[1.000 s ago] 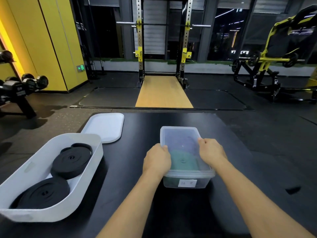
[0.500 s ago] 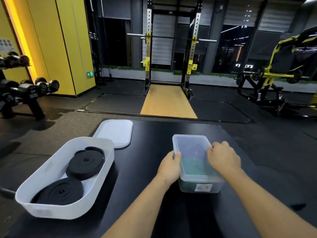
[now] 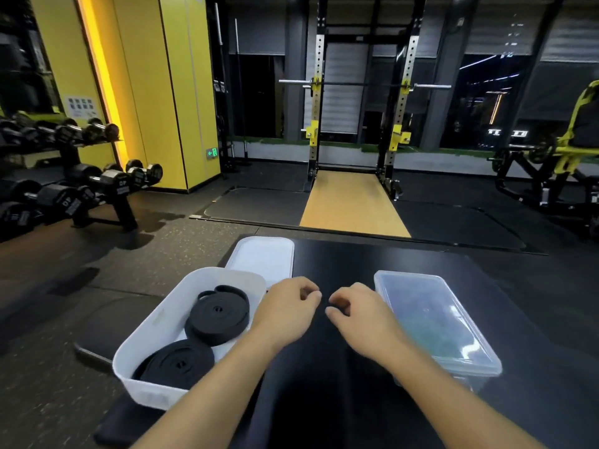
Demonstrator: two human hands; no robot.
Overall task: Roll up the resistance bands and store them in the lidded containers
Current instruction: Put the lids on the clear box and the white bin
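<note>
dim gym floor stretches ahead, with a squat rack (image 3: 359, 124) on its wooden platform and a dumbbell rack (image 3: 81, 176) off to the left. nearer, a black surface (image 3: 340, 264) carries the storage things. at its left edge sits the white container (image 3: 152, 325), open, with two rolled black bands inside: the far coil (image 3: 217, 314) and the near coil (image 3: 176, 364), both lying flat so that a lid can close over them. the white lid (image 3: 262, 259) lies flat just behind that container, close to its far rim and within easy reach for closing. to the right stands the clear container (image 3: 434, 319), its lid already on. something greenish shows dimly through the plastic, likely a band, though it is too blurred to be sure. the left hand (image 3: 285, 311) and right hand (image 3: 359, 315) hover close together between the two containers, fingers loosely curled, grasping nothing. judged from this layout, the clear container is finished and the white container lacks only its lid, which the left hand is best placed to fetch.
</note>
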